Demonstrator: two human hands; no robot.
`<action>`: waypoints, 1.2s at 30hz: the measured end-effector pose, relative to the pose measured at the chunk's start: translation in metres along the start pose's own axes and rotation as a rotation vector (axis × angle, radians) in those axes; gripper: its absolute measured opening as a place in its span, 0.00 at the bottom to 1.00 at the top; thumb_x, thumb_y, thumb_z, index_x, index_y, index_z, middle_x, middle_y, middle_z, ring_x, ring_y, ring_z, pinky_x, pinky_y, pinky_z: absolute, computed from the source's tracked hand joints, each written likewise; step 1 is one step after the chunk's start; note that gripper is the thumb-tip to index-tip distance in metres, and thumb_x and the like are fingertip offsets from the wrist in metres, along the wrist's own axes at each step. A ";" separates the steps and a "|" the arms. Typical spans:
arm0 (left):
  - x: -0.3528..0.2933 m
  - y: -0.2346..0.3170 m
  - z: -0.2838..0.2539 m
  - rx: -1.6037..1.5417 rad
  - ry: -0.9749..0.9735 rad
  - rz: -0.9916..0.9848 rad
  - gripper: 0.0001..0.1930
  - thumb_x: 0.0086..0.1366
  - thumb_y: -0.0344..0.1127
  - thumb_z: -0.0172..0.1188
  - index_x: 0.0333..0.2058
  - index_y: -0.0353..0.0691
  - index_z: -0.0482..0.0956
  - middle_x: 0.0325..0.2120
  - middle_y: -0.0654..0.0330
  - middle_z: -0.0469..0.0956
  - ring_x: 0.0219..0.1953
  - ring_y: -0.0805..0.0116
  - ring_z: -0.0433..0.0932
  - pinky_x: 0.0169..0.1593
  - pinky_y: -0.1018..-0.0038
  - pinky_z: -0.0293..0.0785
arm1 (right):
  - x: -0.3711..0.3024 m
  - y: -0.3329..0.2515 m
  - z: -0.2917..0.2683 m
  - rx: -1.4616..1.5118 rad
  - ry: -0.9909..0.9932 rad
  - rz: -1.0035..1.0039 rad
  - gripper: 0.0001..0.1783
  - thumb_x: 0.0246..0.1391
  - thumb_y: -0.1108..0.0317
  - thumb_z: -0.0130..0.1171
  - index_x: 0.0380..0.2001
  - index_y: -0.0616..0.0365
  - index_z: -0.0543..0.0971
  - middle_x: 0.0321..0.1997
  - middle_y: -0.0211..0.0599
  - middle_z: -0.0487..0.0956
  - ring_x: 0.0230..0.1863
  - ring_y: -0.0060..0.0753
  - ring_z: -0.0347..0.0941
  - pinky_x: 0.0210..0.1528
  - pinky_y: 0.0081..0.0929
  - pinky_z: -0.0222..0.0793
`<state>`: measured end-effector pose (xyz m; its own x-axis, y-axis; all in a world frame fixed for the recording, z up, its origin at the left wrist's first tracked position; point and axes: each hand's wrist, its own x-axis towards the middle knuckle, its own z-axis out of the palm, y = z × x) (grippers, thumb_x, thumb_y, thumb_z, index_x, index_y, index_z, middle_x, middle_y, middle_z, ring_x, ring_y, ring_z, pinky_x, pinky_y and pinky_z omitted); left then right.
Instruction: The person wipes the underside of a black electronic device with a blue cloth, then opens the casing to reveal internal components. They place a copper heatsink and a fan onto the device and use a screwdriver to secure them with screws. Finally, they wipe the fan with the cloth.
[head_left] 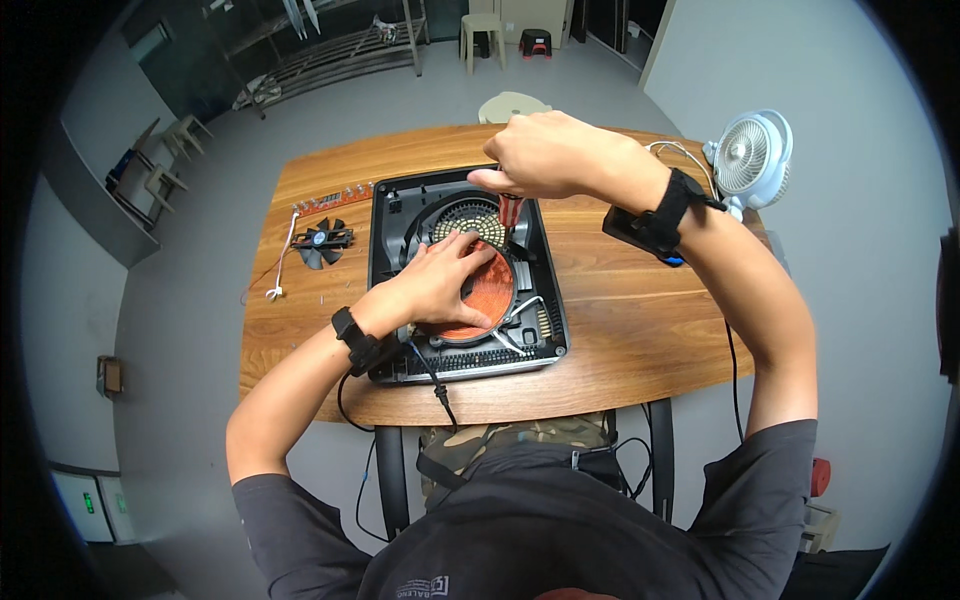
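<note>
An opened induction cooker's black lower housing [383, 250] lies on the wooden table in front of me. Inside it is a round copper-coloured coil [490, 292] with white wires at its near right side. My left hand [435, 283] rests on the coil, fingers spread over its top and left part. Above the housing's right side, my right hand [545, 158] is closed round a screwdriver [510, 210] with a red-and-white striped handle. The screwdriver points down beside the coil's far right edge; its tip is too small to make out.
Left of the housing lie a black cooling fan [322, 243] with a cable and a narrow red circuit board [335, 200]. A white desk fan [748, 155] stands at the table's right edge. A black power cord [441, 393] hangs over the front edge. Beyond the table is a stool [512, 105].
</note>
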<state>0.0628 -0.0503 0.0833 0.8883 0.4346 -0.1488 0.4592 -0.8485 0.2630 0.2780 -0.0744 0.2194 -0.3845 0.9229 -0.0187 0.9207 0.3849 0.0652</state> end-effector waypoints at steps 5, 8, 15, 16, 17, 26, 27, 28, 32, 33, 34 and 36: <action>0.001 0.000 -0.001 -0.002 -0.004 0.004 0.55 0.46 0.61 0.78 0.69 0.45 0.64 0.69 0.49 0.57 0.72 0.44 0.59 0.67 0.34 0.60 | -0.001 0.001 -0.001 0.068 0.039 0.026 0.18 0.62 0.57 0.55 0.36 0.65 0.79 0.33 0.53 0.82 0.38 0.60 0.80 0.44 0.49 0.77; -0.002 0.001 0.000 -0.012 0.006 0.000 0.55 0.46 0.61 0.78 0.69 0.46 0.64 0.70 0.48 0.56 0.72 0.44 0.59 0.67 0.33 0.59 | -0.002 0.012 0.004 0.159 0.037 -0.141 0.13 0.64 0.62 0.57 0.42 0.62 0.76 0.45 0.48 0.78 0.45 0.57 0.78 0.47 0.47 0.75; 0.001 -0.002 0.002 -0.009 -0.009 0.002 0.56 0.46 0.63 0.78 0.70 0.47 0.63 0.71 0.47 0.54 0.74 0.42 0.55 0.68 0.33 0.58 | -0.011 0.003 0.007 0.137 0.048 -0.141 0.12 0.66 0.61 0.56 0.43 0.60 0.77 0.45 0.49 0.76 0.44 0.57 0.79 0.46 0.47 0.76; 0.001 0.000 0.001 -0.005 -0.011 0.002 0.56 0.46 0.63 0.78 0.70 0.47 0.63 0.72 0.47 0.54 0.74 0.42 0.54 0.68 0.33 0.58 | -0.014 0.002 0.006 0.129 0.021 -0.112 0.14 0.65 0.62 0.56 0.44 0.62 0.77 0.47 0.52 0.76 0.44 0.59 0.79 0.48 0.48 0.77; 0.000 -0.001 0.001 -0.006 -0.011 0.000 0.56 0.46 0.63 0.78 0.70 0.47 0.63 0.72 0.47 0.53 0.74 0.42 0.54 0.69 0.33 0.58 | -0.015 -0.002 0.000 0.122 -0.006 -0.092 0.15 0.64 0.62 0.57 0.46 0.63 0.77 0.49 0.54 0.76 0.45 0.61 0.79 0.49 0.48 0.77; -0.001 -0.001 0.001 -0.006 -0.017 -0.007 0.56 0.46 0.63 0.78 0.70 0.47 0.63 0.72 0.48 0.53 0.74 0.42 0.53 0.69 0.33 0.57 | -0.012 -0.001 -0.006 0.079 -0.102 0.037 0.19 0.60 0.62 0.58 0.47 0.67 0.72 0.40 0.57 0.81 0.43 0.62 0.81 0.46 0.50 0.78; -0.001 -0.001 0.001 -0.003 -0.017 -0.009 0.56 0.46 0.63 0.78 0.70 0.46 0.63 0.72 0.48 0.54 0.74 0.42 0.54 0.69 0.33 0.57 | -0.012 -0.002 -0.008 0.068 -0.114 0.033 0.20 0.60 0.62 0.58 0.47 0.67 0.72 0.39 0.57 0.81 0.42 0.62 0.81 0.47 0.50 0.78; -0.001 -0.001 0.002 0.000 -0.018 -0.012 0.56 0.46 0.63 0.78 0.70 0.46 0.64 0.71 0.48 0.54 0.74 0.42 0.54 0.69 0.33 0.58 | -0.010 -0.003 -0.006 0.062 -0.136 0.052 0.20 0.59 0.62 0.58 0.48 0.67 0.71 0.40 0.57 0.81 0.43 0.62 0.81 0.47 0.50 0.78; 0.001 -0.003 0.001 -0.014 -0.021 0.015 0.55 0.46 0.62 0.78 0.70 0.44 0.64 0.71 0.48 0.54 0.73 0.44 0.56 0.68 0.33 0.58 | -0.010 0.000 0.005 0.027 -0.035 0.030 0.21 0.57 0.61 0.60 0.47 0.66 0.72 0.44 0.56 0.78 0.44 0.61 0.80 0.47 0.49 0.79; 0.002 -0.003 0.001 -0.013 -0.015 0.019 0.55 0.47 0.62 0.78 0.70 0.44 0.64 0.71 0.48 0.54 0.73 0.44 0.56 0.68 0.33 0.58 | -0.013 0.002 0.007 0.015 0.035 -0.005 0.21 0.57 0.61 0.60 0.47 0.65 0.72 0.45 0.56 0.77 0.45 0.60 0.80 0.47 0.48 0.79; 0.002 -0.003 0.002 -0.012 -0.009 0.024 0.55 0.47 0.62 0.78 0.70 0.44 0.64 0.71 0.48 0.55 0.73 0.44 0.57 0.68 0.34 0.58 | -0.013 0.004 0.009 0.007 0.042 -0.035 0.20 0.55 0.63 0.62 0.46 0.64 0.72 0.48 0.54 0.75 0.46 0.59 0.80 0.46 0.49 0.78; 0.001 -0.003 0.002 -0.003 -0.001 0.021 0.55 0.47 0.62 0.78 0.70 0.44 0.64 0.70 0.48 0.55 0.72 0.44 0.58 0.68 0.34 0.59 | -0.013 0.007 0.005 0.063 0.009 -0.115 0.20 0.54 0.64 0.63 0.45 0.64 0.72 0.47 0.52 0.75 0.46 0.59 0.80 0.46 0.49 0.78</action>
<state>0.0622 -0.0479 0.0799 0.8976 0.4166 -0.1442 0.4407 -0.8565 0.2687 0.2898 -0.0840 0.2155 -0.4884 0.8725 -0.0136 0.8726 0.4884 0.0001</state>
